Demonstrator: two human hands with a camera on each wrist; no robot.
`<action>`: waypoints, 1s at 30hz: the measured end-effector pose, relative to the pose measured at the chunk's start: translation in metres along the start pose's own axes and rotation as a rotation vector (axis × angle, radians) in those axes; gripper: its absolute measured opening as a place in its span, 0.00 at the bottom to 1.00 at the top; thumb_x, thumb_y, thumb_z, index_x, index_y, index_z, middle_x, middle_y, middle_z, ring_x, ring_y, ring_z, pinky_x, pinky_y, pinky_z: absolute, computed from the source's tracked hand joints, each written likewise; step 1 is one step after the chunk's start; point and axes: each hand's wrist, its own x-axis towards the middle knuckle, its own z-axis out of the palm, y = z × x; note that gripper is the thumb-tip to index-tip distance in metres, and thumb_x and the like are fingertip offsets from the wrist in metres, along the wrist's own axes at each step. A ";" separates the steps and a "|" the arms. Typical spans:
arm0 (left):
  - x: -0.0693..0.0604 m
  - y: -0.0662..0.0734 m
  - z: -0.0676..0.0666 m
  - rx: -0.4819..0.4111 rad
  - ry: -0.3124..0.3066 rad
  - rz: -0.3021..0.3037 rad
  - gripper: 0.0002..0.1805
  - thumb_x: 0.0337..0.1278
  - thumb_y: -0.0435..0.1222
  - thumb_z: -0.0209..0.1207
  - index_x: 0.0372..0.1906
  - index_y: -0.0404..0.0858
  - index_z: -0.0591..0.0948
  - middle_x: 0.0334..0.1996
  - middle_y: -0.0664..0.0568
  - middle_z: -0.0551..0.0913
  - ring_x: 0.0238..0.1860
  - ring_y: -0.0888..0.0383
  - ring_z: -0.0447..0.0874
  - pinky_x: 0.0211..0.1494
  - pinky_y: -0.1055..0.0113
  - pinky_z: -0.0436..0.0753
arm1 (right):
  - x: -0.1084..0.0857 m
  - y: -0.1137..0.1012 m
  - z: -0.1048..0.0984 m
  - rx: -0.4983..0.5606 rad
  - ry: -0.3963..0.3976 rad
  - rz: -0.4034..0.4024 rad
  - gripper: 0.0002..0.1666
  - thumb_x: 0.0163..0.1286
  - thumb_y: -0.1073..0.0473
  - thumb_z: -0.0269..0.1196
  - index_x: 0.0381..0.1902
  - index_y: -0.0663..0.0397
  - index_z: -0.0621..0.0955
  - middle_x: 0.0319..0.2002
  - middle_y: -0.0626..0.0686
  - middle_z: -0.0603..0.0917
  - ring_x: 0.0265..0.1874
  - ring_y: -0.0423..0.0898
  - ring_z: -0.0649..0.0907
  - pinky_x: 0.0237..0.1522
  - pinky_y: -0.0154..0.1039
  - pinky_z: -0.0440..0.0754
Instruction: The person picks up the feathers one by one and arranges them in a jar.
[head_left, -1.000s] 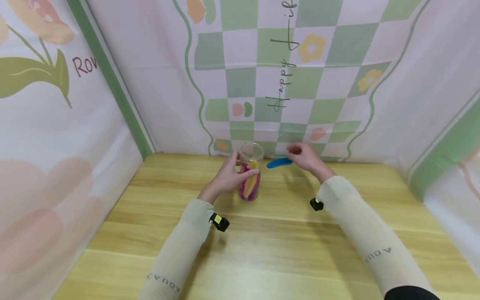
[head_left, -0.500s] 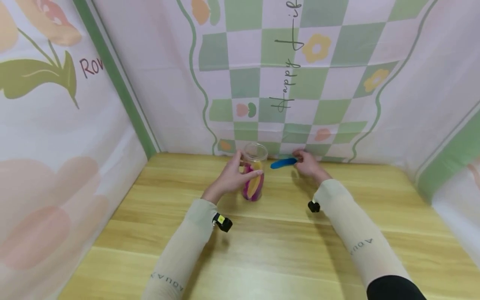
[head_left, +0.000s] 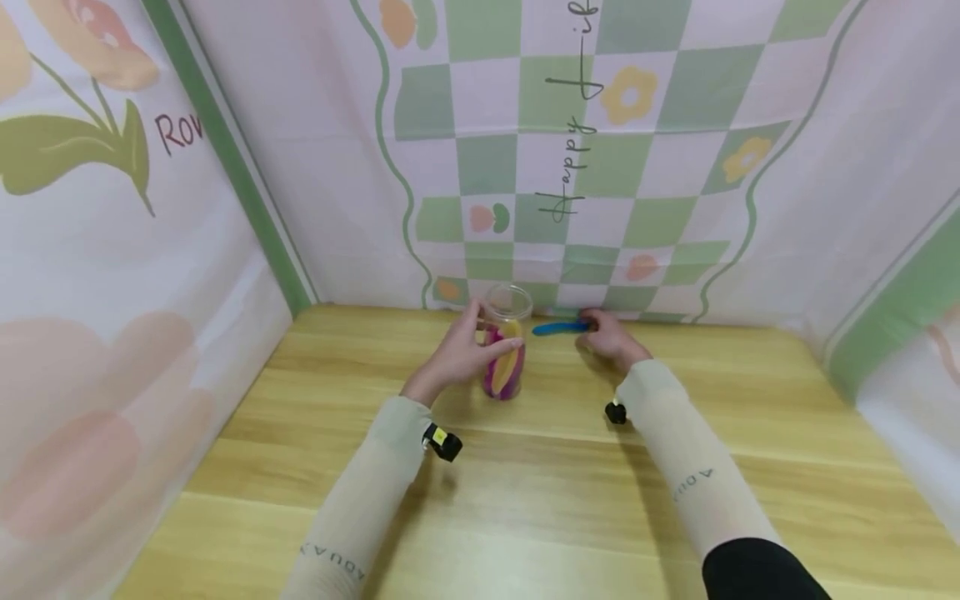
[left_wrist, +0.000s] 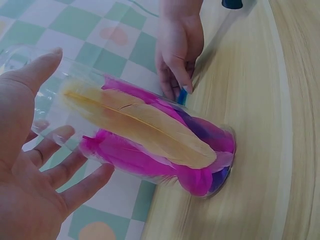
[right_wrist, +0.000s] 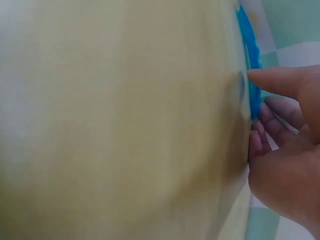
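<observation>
My left hand [head_left: 461,346] grips a clear cylindrical jar [head_left: 510,302] that stands upright on the table, its thumb and fingers around the upper part. Inside the jar are magenta feathers [left_wrist: 132,155], a yellow-orange feather [left_wrist: 145,122] and some purple ones. The jar's mouth is uncovered. To the right of the jar, my right hand [head_left: 611,340] pinches one end of a blue feather [head_left: 553,329] between thumb and fingers, low over the table's back edge. The feather's free end points left toward the jar. In the right wrist view the thumb lies against the blue feather [right_wrist: 248,40].
Behind the jar rises a fabric wall [head_left: 585,167] with green checks and flowers, close to the wooden table's [head_left: 495,500] back edge. More printed fabric [head_left: 90,333] closes off the left side, and fabric [head_left: 892,333] the right. A small black camera sits at each wrist.
My right hand has lowered to the table with the blue feather, which now lies more level. The left hand and jar stay nearly in place.
</observation>
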 end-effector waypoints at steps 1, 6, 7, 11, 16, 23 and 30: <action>0.001 0.000 -0.001 -0.003 0.001 -0.002 0.31 0.59 0.57 0.69 0.57 0.47 0.68 0.55 0.53 0.78 0.62 0.50 0.77 0.60 0.53 0.82 | 0.000 0.000 0.001 -0.005 -0.001 -0.005 0.34 0.66 0.71 0.62 0.68 0.79 0.66 0.65 0.77 0.69 0.66 0.70 0.68 0.72 0.61 0.63; 0.002 0.000 -0.006 0.000 0.016 -0.007 0.31 0.59 0.55 0.70 0.57 0.46 0.68 0.53 0.54 0.78 0.62 0.49 0.78 0.60 0.54 0.82 | 0.003 -0.002 0.010 -0.054 0.018 -0.012 0.30 0.69 0.68 0.65 0.64 0.77 0.71 0.58 0.75 0.75 0.59 0.67 0.74 0.66 0.59 0.71; 0.002 -0.001 -0.006 0.004 0.016 -0.006 0.31 0.59 0.55 0.70 0.57 0.46 0.68 0.53 0.54 0.78 0.62 0.49 0.78 0.61 0.52 0.82 | 0.003 -0.001 0.011 -0.068 0.026 -0.014 0.29 0.68 0.68 0.65 0.63 0.78 0.72 0.57 0.74 0.76 0.57 0.67 0.75 0.64 0.58 0.72; 0.001 -0.002 -0.005 0.005 0.005 0.000 0.31 0.60 0.54 0.70 0.57 0.45 0.68 0.53 0.53 0.78 0.62 0.48 0.78 0.64 0.49 0.79 | 0.001 0.000 0.013 -0.093 0.050 0.001 0.26 0.68 0.68 0.66 0.60 0.78 0.74 0.53 0.73 0.77 0.53 0.65 0.77 0.61 0.57 0.74; 0.000 -0.001 -0.003 0.007 0.005 0.006 0.31 0.60 0.55 0.70 0.57 0.45 0.68 0.53 0.53 0.78 0.62 0.48 0.77 0.64 0.47 0.79 | -0.003 -0.001 0.011 -0.114 0.051 0.016 0.23 0.68 0.67 0.65 0.55 0.78 0.75 0.51 0.72 0.78 0.52 0.65 0.77 0.60 0.58 0.75; 0.001 0.000 -0.001 0.012 -0.001 0.010 0.31 0.60 0.56 0.69 0.56 0.45 0.68 0.52 0.54 0.78 0.62 0.48 0.78 0.63 0.50 0.80 | -0.008 -0.001 0.007 -0.146 0.021 0.037 0.16 0.71 0.64 0.64 0.48 0.74 0.79 0.47 0.67 0.80 0.48 0.60 0.78 0.55 0.54 0.77; 0.000 0.001 0.000 0.007 -0.004 0.006 0.31 0.60 0.54 0.70 0.57 0.45 0.68 0.52 0.53 0.78 0.62 0.47 0.78 0.64 0.49 0.79 | -0.015 0.002 0.002 -0.086 -0.013 -0.010 0.11 0.69 0.69 0.65 0.46 0.73 0.82 0.45 0.66 0.83 0.46 0.58 0.80 0.54 0.49 0.77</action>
